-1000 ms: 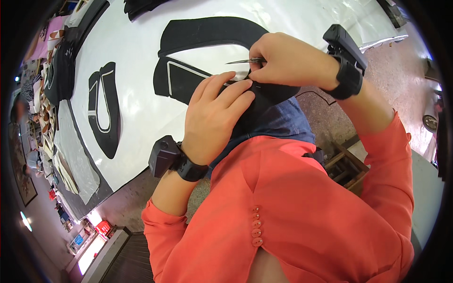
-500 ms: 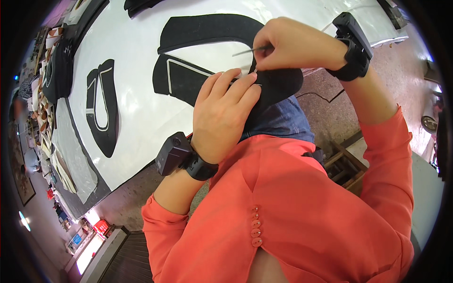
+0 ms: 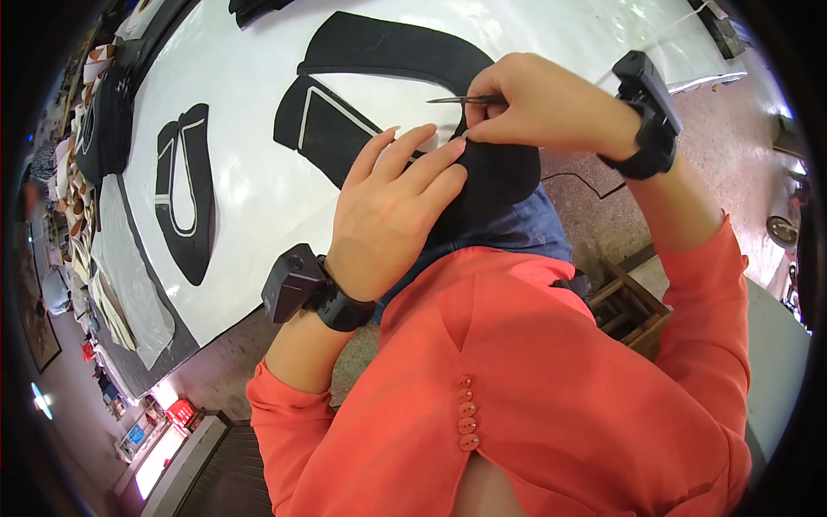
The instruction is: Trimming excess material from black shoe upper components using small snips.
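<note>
A large black U-shaped piece [image 3: 388, 45], like a shoe upper, lies at the table's near edge with a white strip [image 3: 340, 110] along its inner line. My left hand [image 3: 392, 194] rests on its near arm, fingers outstretched and holding nothing that I can see. Closed fingers of my right hand [image 3: 534, 108] grip a slim pointed metal tool [image 3: 457, 100], whose tip points left over the piece's opening; its handle is hidden in the hand. The right thumb and a fingertip pinch at the piece's inner curve, just beside the left fingertips. What they pinch is too small to tell.
A smaller-looking black piece with white strips [image 3: 200, 194] lies to the left on the white-covered table [image 3: 250, 233]. Black material [image 3: 105, 129] and a clear plastic sheet [image 3: 138, 267] are along the left edge. A wooden crate-like frame [image 3: 624, 302] stands on the floor at right.
The black piece has turned slightly, its far arm shifting away from me. My left hand has moved a little left and nearer; the right hand has dropped slightly, still gripping the pointed tool.
</note>
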Demonstrator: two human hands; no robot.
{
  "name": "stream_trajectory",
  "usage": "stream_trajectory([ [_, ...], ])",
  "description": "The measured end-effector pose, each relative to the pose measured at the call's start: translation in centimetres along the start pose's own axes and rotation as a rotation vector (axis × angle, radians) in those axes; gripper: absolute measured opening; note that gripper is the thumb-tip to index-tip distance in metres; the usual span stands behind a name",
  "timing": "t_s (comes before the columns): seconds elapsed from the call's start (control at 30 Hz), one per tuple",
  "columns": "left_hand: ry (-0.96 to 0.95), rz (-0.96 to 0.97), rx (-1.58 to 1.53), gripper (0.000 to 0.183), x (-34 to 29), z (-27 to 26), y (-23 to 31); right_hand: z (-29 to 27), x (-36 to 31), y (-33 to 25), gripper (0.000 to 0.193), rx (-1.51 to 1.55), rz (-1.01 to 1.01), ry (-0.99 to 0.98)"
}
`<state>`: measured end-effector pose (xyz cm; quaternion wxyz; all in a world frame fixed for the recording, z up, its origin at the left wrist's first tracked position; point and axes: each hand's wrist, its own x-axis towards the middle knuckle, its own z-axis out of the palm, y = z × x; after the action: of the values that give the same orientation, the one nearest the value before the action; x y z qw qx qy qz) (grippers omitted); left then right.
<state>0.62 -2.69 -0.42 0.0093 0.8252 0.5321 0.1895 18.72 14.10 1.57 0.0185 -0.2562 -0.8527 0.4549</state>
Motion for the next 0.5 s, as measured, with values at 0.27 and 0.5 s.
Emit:
stream_trajectory([
  [0.27,0.031,-0.053,-0.020,0.024,0.8,-0.2,0.9,-1.7,1.4,-0.2,0.024,-0.101,-0.120,-0.034],
  [0.5,0.071,-0.033,0.004,0.019,0.9,0.9,0.6,-1.4,2.0,0.1,0.027,-0.168,-0.041,-0.053],
])
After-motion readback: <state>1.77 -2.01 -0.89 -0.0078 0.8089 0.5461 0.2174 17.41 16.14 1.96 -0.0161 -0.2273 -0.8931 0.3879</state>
